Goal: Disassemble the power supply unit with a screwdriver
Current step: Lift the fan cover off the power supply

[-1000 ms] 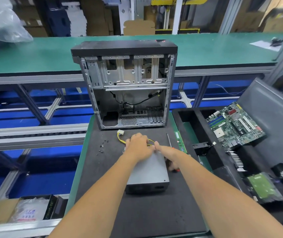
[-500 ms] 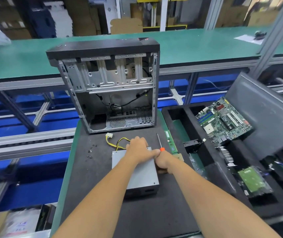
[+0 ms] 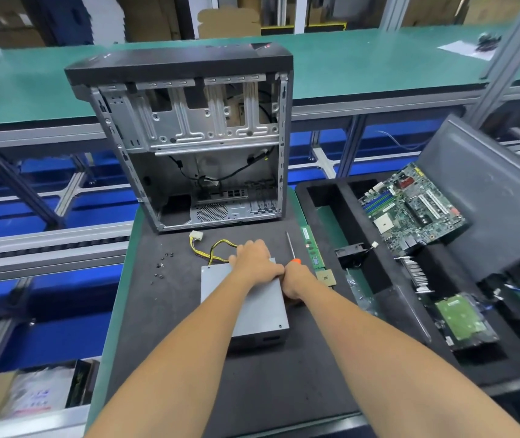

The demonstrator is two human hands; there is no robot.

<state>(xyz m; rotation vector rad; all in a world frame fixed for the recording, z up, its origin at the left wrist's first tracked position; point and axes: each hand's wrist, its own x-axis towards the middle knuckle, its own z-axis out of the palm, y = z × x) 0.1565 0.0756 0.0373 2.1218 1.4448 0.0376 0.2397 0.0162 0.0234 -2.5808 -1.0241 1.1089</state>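
Note:
The grey metal power supply unit [image 3: 252, 314] lies flat on the black mat [image 3: 164, 311] in front of me, its yellow and black cables [image 3: 213, 249] trailing toward the open case. My left hand [image 3: 254, 260] lies curled over the unit's far edge. My right hand [image 3: 296, 279] sits at the unit's right side, gripping the orange handle of a screwdriver [image 3: 291, 248] whose thin shaft points away from me. The handle is mostly hidden inside the fist.
An empty computer case [image 3: 189, 140] stands behind the unit. Loose screws [image 3: 160, 265] lie left on the mat. A RAM stick [image 3: 312, 248] and a CPU [image 3: 325, 277] lie right. A black foam tray [image 3: 359, 273] holds a motherboard [image 3: 410, 207], a fan and a hard drive [image 3: 462, 320].
My right hand closed on the screwdriver beside the unit and lifted its handle. My left hand stayed on the unit's far edge. The camera view shifted.

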